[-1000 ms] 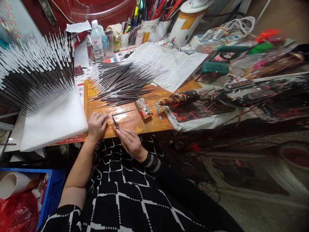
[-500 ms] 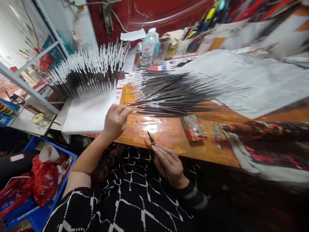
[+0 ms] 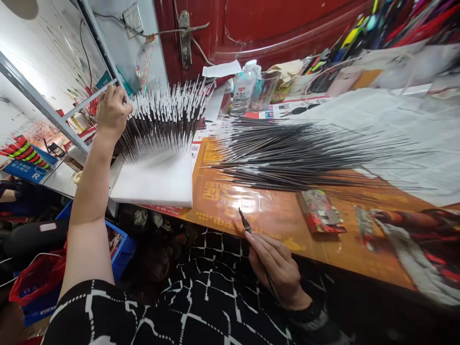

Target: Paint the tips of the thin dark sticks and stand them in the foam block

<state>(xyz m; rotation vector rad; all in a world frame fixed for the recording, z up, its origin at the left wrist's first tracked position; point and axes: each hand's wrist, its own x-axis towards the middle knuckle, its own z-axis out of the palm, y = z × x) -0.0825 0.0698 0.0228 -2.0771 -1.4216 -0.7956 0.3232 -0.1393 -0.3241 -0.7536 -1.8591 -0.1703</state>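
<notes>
My left hand point(image 3: 113, 109) reaches to the left end of a dense stand of thin dark rods with white tips point(image 3: 168, 108). Its fingers are pinched closed among the tips; what is between them is hidden. The rods stand upright in a white foam block point(image 3: 154, 184). In my right hand point(image 3: 275, 266), low at the table's front edge, is a slim paintbrush point(image 3: 245, 222) with a dark pointed tip, angled up and leftward. Beyond the brush, a loose pile of similar dark rods point(image 3: 287, 153) lies on the orange tabletop point(image 3: 215, 213), white ends to the left.
A paint-smeared block point(image 3: 321, 213) sits right of the brush, near a stained cloth point(image 3: 406, 254). Behind the pile stand a plastic bottle point(image 3: 245, 86) and a clear cup point(image 3: 264, 91). White sheeting point(image 3: 391, 115) covers the back right. A metal shelf frame point(image 3: 46, 103) rises at left.
My left hand has moved from the left end of the lying pile, up and left to the standing rods. My right hand still holds the brush. The view has shifted left.
</notes>
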